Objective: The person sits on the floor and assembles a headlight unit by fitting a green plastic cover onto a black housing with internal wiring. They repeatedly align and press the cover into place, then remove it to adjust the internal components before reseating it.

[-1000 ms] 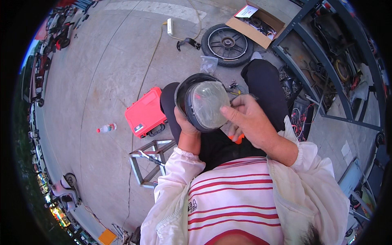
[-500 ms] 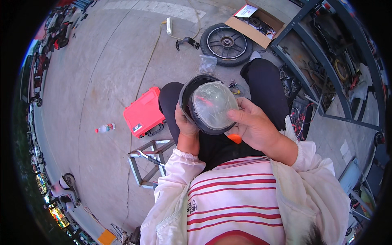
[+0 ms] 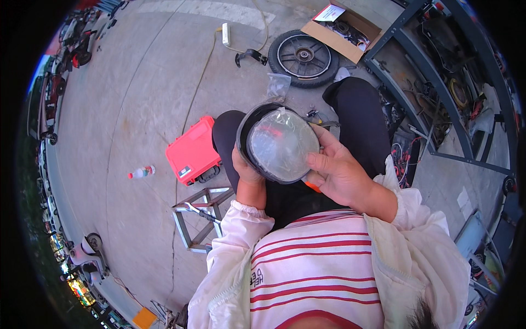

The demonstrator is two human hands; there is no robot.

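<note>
Above my lap I hold a round headlight with a scuffed, clear domed lens (image 3: 282, 145) and a black housing (image 3: 244, 131) round it. My left hand (image 3: 246, 167) is closed on the housing's left side, its fingers partly hidden behind. On the lens's right edge rests the thumb of my right hand (image 3: 345, 172), with the fingers curled round the rim. The lens sits inside the housing's left wall, with a dark gap between them. An orange piece (image 3: 313, 186) shows below my right hand; most of it is covered, so its kind is unclear.
A red case (image 3: 193, 151), a metal frame (image 3: 200, 219) with a tool on it and a bottle (image 3: 142, 172) are on the left. Beyond my knees lie a wheel (image 3: 304, 54), a plastic bag (image 3: 278, 85) and a cardboard box (image 3: 345, 33). A metal rack (image 3: 427, 82) stands right.
The lens has turned and shifted slightly left and down within the housing, facing up more. My right hand has moved with it, and less of the orange piece shows.
</note>
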